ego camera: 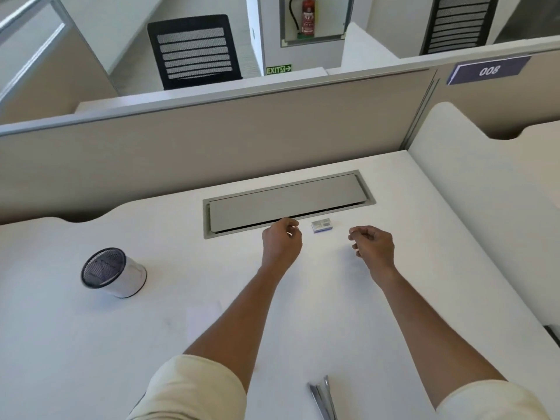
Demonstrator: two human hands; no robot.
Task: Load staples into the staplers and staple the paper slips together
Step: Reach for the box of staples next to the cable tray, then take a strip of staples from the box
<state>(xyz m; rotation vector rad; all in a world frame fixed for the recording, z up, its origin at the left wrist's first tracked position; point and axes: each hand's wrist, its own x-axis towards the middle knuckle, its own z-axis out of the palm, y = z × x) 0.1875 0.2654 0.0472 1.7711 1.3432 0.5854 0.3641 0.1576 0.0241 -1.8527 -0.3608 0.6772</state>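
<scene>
A small blue-and-white staple box (321, 224) lies on the white desk (439, 237), just in front of the grey cable hatch. My left hand (281, 242) hovers left of the box, thumb and fingertips drawn together; whether they pinch something small I cannot tell. My right hand (374, 244) hovers right of the box with loosely curled fingers, holding nothing. A metal stapler (322, 397), hinged open, lies at the near edge between my forearms. Faint white paper slips (203, 324) lie flat left of my left forearm.
A mesh pen cup (112, 272) stands on the desk at the left. The grey cable hatch (285, 203) is set into the desk behind my hands. Beige partition walls (212, 137) close off the back and the right side.
</scene>
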